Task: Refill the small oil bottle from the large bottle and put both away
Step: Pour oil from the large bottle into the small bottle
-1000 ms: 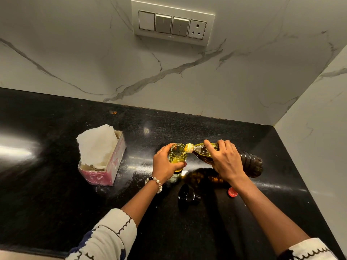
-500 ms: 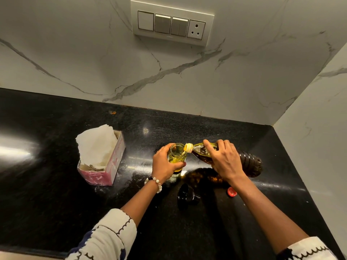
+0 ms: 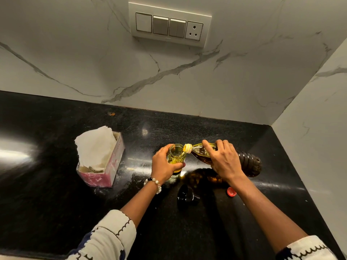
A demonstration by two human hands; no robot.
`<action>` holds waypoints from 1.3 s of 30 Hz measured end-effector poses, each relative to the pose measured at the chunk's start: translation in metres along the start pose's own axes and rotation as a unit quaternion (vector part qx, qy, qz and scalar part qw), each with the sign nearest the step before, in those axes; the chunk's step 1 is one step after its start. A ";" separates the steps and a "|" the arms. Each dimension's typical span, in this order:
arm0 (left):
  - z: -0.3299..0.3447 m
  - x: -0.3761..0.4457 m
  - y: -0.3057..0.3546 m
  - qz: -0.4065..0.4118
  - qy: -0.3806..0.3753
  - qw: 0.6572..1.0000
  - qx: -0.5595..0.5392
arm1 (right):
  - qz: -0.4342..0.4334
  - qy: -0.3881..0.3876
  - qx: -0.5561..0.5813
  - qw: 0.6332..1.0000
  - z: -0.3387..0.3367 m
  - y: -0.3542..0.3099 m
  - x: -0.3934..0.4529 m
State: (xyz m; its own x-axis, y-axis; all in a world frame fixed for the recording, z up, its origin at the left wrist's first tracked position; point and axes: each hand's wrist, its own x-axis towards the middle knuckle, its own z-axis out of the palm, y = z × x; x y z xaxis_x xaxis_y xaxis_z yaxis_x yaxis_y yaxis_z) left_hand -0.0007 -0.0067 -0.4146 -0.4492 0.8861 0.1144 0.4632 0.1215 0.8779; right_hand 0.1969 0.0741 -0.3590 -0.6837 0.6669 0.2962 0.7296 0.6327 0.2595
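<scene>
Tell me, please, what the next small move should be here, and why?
Probably tip the large bottle back upright soon: the right hand holds it nearly level, neck over the small bottle, which the left hand grips and which already looks well filled with yellow oil.

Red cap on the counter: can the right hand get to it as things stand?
Probably not yet. The right hand is gripping the tilted large bottle, pouring into the small bottle. The red cap lies uncovered beside that wrist, so the path looks free once it lets go.
</scene>
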 end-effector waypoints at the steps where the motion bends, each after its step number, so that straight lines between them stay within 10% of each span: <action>1: 0.000 0.000 0.000 0.000 0.000 1.000 -0.001 | 0.000 0.000 0.000 1.000 0.000 0.000 0.000; 39: -0.001 -0.001 0.002 0.005 0.003 1.000 0.002 | -0.011 0.000 -0.011 1.000 0.001 0.004 0.002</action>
State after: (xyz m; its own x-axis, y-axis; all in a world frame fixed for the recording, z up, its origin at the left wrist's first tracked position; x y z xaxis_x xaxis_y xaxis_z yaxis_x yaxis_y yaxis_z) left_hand 0.0001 -0.0074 -0.4124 -0.4483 0.8849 0.1265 0.4705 0.1132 0.8751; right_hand 0.1984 0.0782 -0.3587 -0.6991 0.6534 0.2904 0.7150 0.6380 0.2860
